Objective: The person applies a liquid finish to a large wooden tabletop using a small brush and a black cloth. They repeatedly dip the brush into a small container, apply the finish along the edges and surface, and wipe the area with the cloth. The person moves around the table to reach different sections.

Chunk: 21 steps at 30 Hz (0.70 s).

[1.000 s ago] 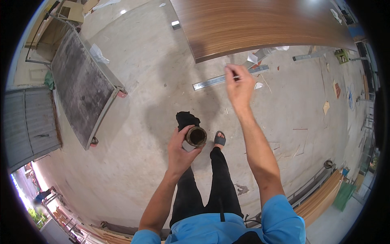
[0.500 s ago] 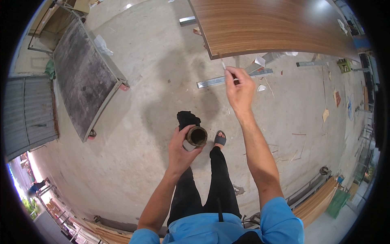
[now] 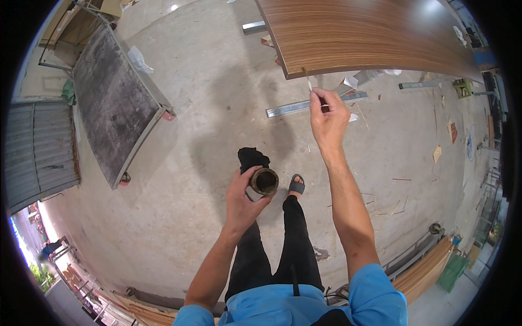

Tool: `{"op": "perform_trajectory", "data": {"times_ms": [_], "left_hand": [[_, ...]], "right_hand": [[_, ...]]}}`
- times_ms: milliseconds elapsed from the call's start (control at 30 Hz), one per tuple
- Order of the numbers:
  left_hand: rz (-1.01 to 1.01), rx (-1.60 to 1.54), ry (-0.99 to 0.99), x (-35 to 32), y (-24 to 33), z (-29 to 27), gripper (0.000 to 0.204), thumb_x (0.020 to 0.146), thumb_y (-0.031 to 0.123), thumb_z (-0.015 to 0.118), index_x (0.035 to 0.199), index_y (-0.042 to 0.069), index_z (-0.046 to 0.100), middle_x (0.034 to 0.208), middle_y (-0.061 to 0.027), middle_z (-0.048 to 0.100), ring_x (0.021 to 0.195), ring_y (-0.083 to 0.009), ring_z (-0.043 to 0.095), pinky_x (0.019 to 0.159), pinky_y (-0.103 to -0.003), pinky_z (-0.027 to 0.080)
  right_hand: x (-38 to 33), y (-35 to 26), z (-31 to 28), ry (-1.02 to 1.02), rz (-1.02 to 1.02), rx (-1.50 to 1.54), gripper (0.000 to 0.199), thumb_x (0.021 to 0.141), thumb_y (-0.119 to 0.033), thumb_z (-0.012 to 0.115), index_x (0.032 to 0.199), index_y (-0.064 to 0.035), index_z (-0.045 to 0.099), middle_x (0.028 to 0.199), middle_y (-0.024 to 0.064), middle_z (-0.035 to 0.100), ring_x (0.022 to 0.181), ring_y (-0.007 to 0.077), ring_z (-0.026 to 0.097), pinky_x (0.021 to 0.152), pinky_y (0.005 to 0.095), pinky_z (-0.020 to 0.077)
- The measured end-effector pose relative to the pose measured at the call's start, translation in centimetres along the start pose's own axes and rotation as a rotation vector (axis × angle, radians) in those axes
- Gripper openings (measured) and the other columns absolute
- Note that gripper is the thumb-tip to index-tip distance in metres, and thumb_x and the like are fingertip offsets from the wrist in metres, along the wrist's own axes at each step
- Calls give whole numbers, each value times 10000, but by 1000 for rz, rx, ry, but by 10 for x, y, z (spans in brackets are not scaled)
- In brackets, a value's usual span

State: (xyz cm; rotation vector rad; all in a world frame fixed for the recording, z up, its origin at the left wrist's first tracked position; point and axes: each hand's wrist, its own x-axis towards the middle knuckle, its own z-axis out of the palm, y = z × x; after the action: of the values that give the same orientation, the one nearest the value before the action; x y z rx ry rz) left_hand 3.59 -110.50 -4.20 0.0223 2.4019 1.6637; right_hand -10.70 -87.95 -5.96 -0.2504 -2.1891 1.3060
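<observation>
The left hand wraps closed around a small open can, dark inside, contents unclear, held above the concrete floor. The right hand pinches a thin stick between fingertips, raised well apart from the can, its tip at the corner of the brown wooden panel. A metal strip lies on the floor below.

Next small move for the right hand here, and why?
Probably carry the thin stick the last bit forward to the near corner of the wooden panel. The right hand pinches it with the tip just short of that edge, while the left hand holds the open can low.
</observation>
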Motion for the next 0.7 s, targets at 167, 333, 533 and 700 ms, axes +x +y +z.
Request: {"op": "perform_trajectory", "data": {"times_ms": [167,333,533,700], "left_hand": [[-28,-31,-11,2,2,2,654,738,-41,869,1343,-9,624,1213,-86,630,1129,-186,686,1028,-318,524],[22,-17,-16,4,1,3,656,740,-33,871,1346,-15,620,1217,-86,625,1141,-189,684,1038,-320,521],[28,-13,-38,5,2,4,654,745,-33,868,1348,-20,614,1229,-88,627,1160,-192,673,1044,-321,518],[-11,-5,-44,6,4,6,660,748,-27,878,1352,-19,612,1254,-91,626,1164,-193,673,1052,-325,517]], "right_hand": [[-1,-3,0,-102,-47,-41,106,916,-28,709,1006,1,758,857,151,706,692,257,686,639,356,531],[-1,-5,1,-95,-39,-19,100,913,-27,712,999,1,756,854,144,707,692,255,688,640,355,532],[0,-8,2,-71,-3,-16,103,935,-31,725,1022,12,759,877,118,715,705,172,671,637,302,513],[2,-10,1,-197,-47,-28,103,902,-20,723,997,-3,758,861,138,708,686,244,686,639,354,537]]}}
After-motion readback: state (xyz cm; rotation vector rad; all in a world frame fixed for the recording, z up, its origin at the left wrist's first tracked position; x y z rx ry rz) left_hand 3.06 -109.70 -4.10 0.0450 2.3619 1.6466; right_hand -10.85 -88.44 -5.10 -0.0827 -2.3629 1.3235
